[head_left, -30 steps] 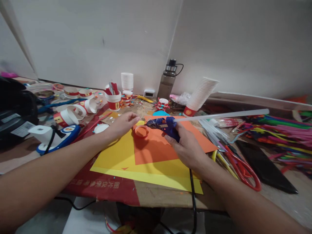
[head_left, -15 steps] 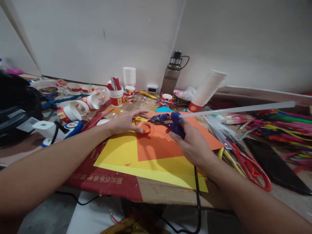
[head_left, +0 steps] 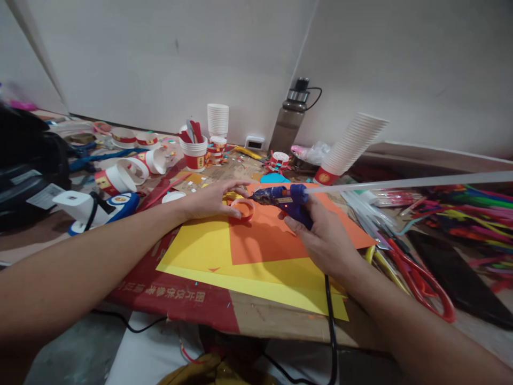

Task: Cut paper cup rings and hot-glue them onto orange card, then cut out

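My right hand (head_left: 326,240) is wrapped round a blue hot glue gun (head_left: 284,199), whose nozzle points left at a small orange paper ring (head_left: 243,208). A long clear glue stick (head_left: 409,182) juts out of the gun's back toward the right. My left hand (head_left: 214,199) pinches the ring's left edge, thumb and fingers on it. The ring rests on an orange paper sheet (head_left: 276,238) that overlaps yellow sheets (head_left: 196,251). The gun's black cord (head_left: 331,315) drops off the table's front edge.
Red scissors (head_left: 419,278) and a black flat case (head_left: 457,278) lie right of the papers, with coloured pipe cleaners (head_left: 476,214) beyond. A tilted cup stack (head_left: 348,147), a bottle (head_left: 294,115), a cup of red sticks (head_left: 195,149) and cut cups (head_left: 120,179) crowd the back and left.
The view has shifted, so everything sits further right. My left hand went from resting beside the ring to pinching it, and the gun's nozzle has come close to the ring.
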Tool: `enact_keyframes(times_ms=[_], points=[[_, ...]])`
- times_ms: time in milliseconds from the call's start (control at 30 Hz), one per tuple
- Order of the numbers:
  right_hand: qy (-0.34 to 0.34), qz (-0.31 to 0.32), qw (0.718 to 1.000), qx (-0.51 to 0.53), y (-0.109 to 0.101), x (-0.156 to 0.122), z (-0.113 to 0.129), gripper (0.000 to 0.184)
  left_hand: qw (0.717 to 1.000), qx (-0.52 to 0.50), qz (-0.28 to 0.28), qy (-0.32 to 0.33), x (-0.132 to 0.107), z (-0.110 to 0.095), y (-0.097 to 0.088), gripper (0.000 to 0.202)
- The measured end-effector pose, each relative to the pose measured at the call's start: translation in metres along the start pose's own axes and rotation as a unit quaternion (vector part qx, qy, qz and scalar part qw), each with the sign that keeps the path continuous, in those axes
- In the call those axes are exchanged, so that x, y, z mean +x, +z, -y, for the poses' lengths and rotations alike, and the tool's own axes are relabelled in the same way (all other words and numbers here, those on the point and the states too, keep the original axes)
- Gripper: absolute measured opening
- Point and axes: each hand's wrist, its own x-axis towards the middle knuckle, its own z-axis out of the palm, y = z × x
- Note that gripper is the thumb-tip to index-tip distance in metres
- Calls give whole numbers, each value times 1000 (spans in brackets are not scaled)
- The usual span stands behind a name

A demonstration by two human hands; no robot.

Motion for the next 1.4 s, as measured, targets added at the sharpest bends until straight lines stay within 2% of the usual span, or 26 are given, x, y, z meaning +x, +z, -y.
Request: enact_keyframes(times_ms=[167, 500, 700, 967, 1200, 1400], points=[[-6, -3, 1000, -4, 1, 1, 1, 35, 1000, -2, 2, 2, 0, 2, 1, 86], [-4, 4, 1000, 5, 2, 1, 1, 41, 1000, 24, 19, 1, 1, 2, 0, 83], [-10, 4, 1000, 5, 3, 0, 0, 36, 999, 12, 36, -10, 1, 0, 0, 99], [13, 7, 1000, -5, 4, -1, -1, 41, 998, 52, 37, -7, 3, -2, 0, 94], [15, 8, 1000, -14, 5, 0, 2, 37, 996, 81, 40, 12, 5, 1, 0, 92], [-1, -5, 999, -34, 2, 0, 3, 34, 997, 68, 15, 25, 5, 0, 3, 91]])
